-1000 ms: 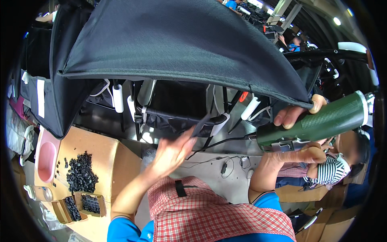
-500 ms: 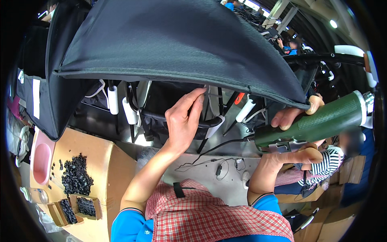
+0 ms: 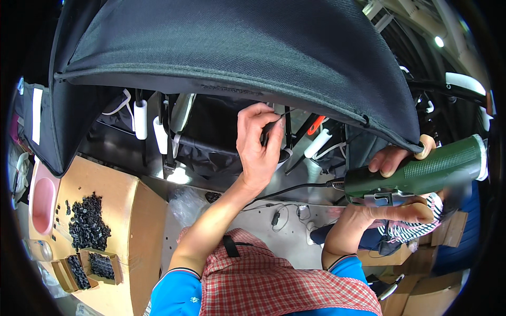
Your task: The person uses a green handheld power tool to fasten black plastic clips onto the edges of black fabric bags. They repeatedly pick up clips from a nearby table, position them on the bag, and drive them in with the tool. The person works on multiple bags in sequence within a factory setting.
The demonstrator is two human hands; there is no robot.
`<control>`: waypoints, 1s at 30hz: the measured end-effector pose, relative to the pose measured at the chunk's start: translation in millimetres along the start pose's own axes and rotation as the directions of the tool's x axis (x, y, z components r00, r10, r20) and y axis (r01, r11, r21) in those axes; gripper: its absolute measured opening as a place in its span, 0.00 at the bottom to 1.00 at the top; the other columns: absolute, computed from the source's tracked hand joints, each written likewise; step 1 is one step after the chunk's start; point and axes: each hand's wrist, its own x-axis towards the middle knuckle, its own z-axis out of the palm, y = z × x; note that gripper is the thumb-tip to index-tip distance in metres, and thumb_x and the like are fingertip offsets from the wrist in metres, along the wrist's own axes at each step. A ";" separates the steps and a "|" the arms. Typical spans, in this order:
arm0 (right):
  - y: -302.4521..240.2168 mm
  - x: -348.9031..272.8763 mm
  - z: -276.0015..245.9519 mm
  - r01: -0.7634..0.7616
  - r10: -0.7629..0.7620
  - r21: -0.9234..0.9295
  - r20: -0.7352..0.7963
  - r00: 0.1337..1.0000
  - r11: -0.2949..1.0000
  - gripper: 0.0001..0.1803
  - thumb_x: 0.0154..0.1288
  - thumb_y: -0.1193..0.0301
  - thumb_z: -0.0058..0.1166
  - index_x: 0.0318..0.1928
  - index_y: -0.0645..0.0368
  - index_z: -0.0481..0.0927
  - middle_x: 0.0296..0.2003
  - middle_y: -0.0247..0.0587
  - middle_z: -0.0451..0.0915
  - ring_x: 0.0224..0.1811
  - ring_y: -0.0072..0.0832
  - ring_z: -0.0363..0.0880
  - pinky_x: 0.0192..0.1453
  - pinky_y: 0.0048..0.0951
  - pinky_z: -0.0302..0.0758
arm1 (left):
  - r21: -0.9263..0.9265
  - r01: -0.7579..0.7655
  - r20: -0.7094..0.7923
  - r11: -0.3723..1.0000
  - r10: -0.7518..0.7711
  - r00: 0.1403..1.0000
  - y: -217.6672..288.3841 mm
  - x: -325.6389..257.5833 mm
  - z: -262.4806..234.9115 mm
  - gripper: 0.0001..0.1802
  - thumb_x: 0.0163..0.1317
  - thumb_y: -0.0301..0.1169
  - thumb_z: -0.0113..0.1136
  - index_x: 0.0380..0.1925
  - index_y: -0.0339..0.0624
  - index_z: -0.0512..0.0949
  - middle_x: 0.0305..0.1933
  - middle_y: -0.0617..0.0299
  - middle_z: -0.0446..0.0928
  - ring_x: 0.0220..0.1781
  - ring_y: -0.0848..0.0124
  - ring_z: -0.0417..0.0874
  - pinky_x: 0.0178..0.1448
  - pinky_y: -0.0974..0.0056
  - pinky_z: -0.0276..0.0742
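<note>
Left hand (image 3: 257, 143) pinches dark sliver (image 3: 268, 129) below canopy edge (image 3: 316, 103), well apart from right hand (image 3: 387, 212) clamping green cylinder (image 3: 429, 167).

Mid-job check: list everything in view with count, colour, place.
canopy: 1, black, top
cylindrical tool: 1, green, right
thin piece: 1, dark, centre
tubes: at least three, white, below canopy
orange part: 1, orange, centre-right
cardboard surface: 1, tan, lower left
small parts: many, black, heaped on cardboard surface
small boxes: 2, brown, lower left, holding more parts
tray: 1, pink, left
jar: 1, clear, left
plastic bag: at least one, clear, floor
other cardboard: several, tan, lower right
co-worker: 1, striped top, right
apron: 1, red-white, bottom
left hand: 1, bare, centre, gripping thin piece
right hand: 1, bare, right, at canopy corner, partly behind cylindrical tool
</note>
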 end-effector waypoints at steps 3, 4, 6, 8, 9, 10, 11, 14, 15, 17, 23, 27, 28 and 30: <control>2.5 -3.4 -0.3 0.022 -0.022 -0.004 -0.006 1.000 1.000 0.52 0.46 0.38 0.64 0.50 0.73 0.57 0.23 0.53 0.75 0.21 0.39 0.77 0.27 0.33 0.81 | 0.002 -0.034 -0.020 0.999 0.034 0.999 -0.9 0.8 4.7 0.08 0.56 0.17 0.62 0.35 0.37 0.75 0.44 0.56 0.71 0.29 0.76 0.72 0.28 0.71 0.69; 2.9 -2.1 2.2 0.030 -0.030 -0.011 -0.012 0.999 0.999 0.51 0.46 0.38 0.64 0.49 0.72 0.58 0.23 0.53 0.75 0.21 0.39 0.77 0.27 0.33 0.81 | 0.007 -0.051 -0.026 0.999 0.051 0.998 -1.9 1.1 5.7 0.08 0.56 0.17 0.62 0.34 0.37 0.75 0.43 0.57 0.71 0.28 0.76 0.71 0.28 0.71 0.69; 3.7 -0.6 6.0 0.036 -0.036 -0.021 -0.018 0.999 0.999 0.50 0.47 0.38 0.64 0.49 0.71 0.58 0.24 0.54 0.75 0.21 0.39 0.77 0.26 0.33 0.80 | 0.010 -0.071 -0.018 0.997 0.071 0.997 -0.4 3.2 5.9 0.08 0.56 0.17 0.63 0.35 0.37 0.75 0.43 0.57 0.73 0.27 0.77 0.72 0.27 0.72 0.68; 5.1 0.8 9.5 0.031 -0.031 -0.023 -0.014 0.999 0.999 0.49 0.47 0.38 0.64 0.49 0.70 0.59 0.24 0.54 0.75 0.22 0.39 0.78 0.26 0.33 0.80 | 0.000 -0.057 -0.006 0.998 0.057 0.998 -0.3 4.5 5.4 0.08 0.56 0.16 0.63 0.35 0.36 0.76 0.41 0.58 0.75 0.26 0.77 0.73 0.26 0.72 0.68; 3.2 1.0 10.1 0.029 -0.029 -0.032 -0.018 0.999 0.999 0.48 0.47 0.39 0.64 0.48 0.69 0.59 0.24 0.55 0.75 0.22 0.39 0.78 0.26 0.33 0.80 | -0.018 -0.031 0.010 0.999 0.032 0.999 0.7 4.5 6.9 0.08 0.56 0.16 0.63 0.35 0.36 0.76 0.41 0.58 0.76 0.26 0.77 0.73 0.26 0.72 0.68; 1.5 1.4 10.4 0.027 -0.028 -0.039 -0.021 0.999 0.999 0.48 0.47 0.39 0.64 0.48 0.68 0.59 0.24 0.55 0.75 0.23 0.39 0.78 0.26 0.32 0.80 | -0.035 -0.006 0.026 0.999 0.007 1.000 1.7 4.8 8.0 0.08 0.56 0.16 0.63 0.35 0.36 0.76 0.40 0.58 0.77 0.25 0.77 0.73 0.25 0.72 0.67; -0.2 1.9 10.3 0.025 -0.026 -0.046 -0.023 0.999 0.999 0.47 0.47 0.39 0.64 0.48 0.67 0.59 0.25 0.55 0.75 0.23 0.39 0.78 0.25 0.32 0.80 | -0.027 -0.011 0.022 1.000 0.011 1.000 3.5 6.2 8.4 0.08 0.56 0.16 0.63 0.35 0.36 0.77 0.39 0.58 0.78 0.25 0.77 0.74 0.25 0.72 0.67; 2.0 -7.6 4.4 0.027 -0.028 -0.014 -0.065 0.997 1.000 0.47 0.46 0.40 0.66 0.48 0.65 0.58 0.25 0.56 0.76 0.24 0.41 0.79 0.28 0.36 0.81 | -0.003 -0.028 0.029 1.000 0.028 0.999 6.3 11.6 5.6 0.07 0.56 0.16 0.63 0.35 0.35 0.78 0.35 0.58 0.79 0.25 0.76 0.74 0.26 0.72 0.68; 3.1 -8.1 3.9 0.015 -0.014 0.004 -0.063 0.998 1.000 0.47 0.45 0.40 0.66 0.48 0.64 0.58 0.25 0.56 0.76 0.24 0.42 0.79 0.29 0.37 0.81 | 0.002 -0.066 0.032 0.998 0.066 0.997 4.9 14.0 2.8 0.08 0.55 0.16 0.63 0.35 0.35 0.77 0.33 0.58 0.79 0.25 0.74 0.75 0.28 0.70 0.69; 1.8 -7.4 4.5 -0.042 0.045 0.059 -0.064 0.997 0.997 0.47 0.43 0.41 0.68 0.47 0.64 0.58 0.25 0.57 0.77 0.24 0.44 0.79 0.31 0.40 0.81 | 0.055 -0.027 0.056 0.998 0.024 0.998 5.7 12.0 -1.2 0.08 0.54 0.15 0.64 0.33 0.35 0.77 0.31 0.58 0.78 0.25 0.72 0.75 0.30 0.69 0.70; 1.7 -5.3 -6.3 -0.042 0.036 0.103 0.067 0.997 0.994 0.40 0.51 0.48 0.67 0.52 0.62 0.60 0.28 0.60 0.78 0.28 0.49 0.80 0.35 0.44 0.81 | -0.040 0.088 0.135 0.995 -0.082 0.987 4.6 1.7 6.3 0.08 0.54 0.15 0.62 0.35 0.33 0.80 0.29 0.58 0.79 0.29 0.68 0.78 0.36 0.68 0.73; -2.2 2.8 -18.9 -0.077 0.056 0.080 0.239 0.970 0.994 0.36 0.56 0.54 0.65 0.54 0.61 0.61 0.31 0.62 0.78 0.30 0.51 0.81 0.38 0.46 0.81 | -0.068 0.288 0.341 0.955 -0.249 0.906 13.3 7.1 2.7 0.07 0.57 0.19 0.61 0.37 0.33 0.80 0.28 0.62 0.78 0.28 0.74 0.75 0.33 0.70 0.70; -2.7 5.3 -23.3 -0.105 0.076 0.091 0.283 0.956 0.990 0.36 0.56 0.54 0.65 0.55 0.61 0.61 0.31 0.63 0.78 0.30 0.52 0.81 0.39 0.47 0.81 | -0.086 0.376 0.450 0.923 -0.300 0.841 14.5 8.5 0.6 0.07 0.58 0.20 0.61 0.38 0.34 0.80 0.28 0.63 0.77 0.28 0.75 0.74 0.33 0.70 0.69; 10.4 8.4 -36.5 -0.180 0.072 0.249 0.389 0.918 0.952 0.36 0.53 0.60 0.68 0.54 0.63 0.61 0.33 0.66 0.78 0.34 0.53 0.80 0.43 0.52 0.79 | -0.050 0.403 0.611 0.914 -0.291 0.736 12.8 13.6 -6.7 0.09 0.61 0.23 0.60 0.41 0.38 0.80 0.29 0.66 0.77 0.30 0.79 0.72 0.32 0.70 0.68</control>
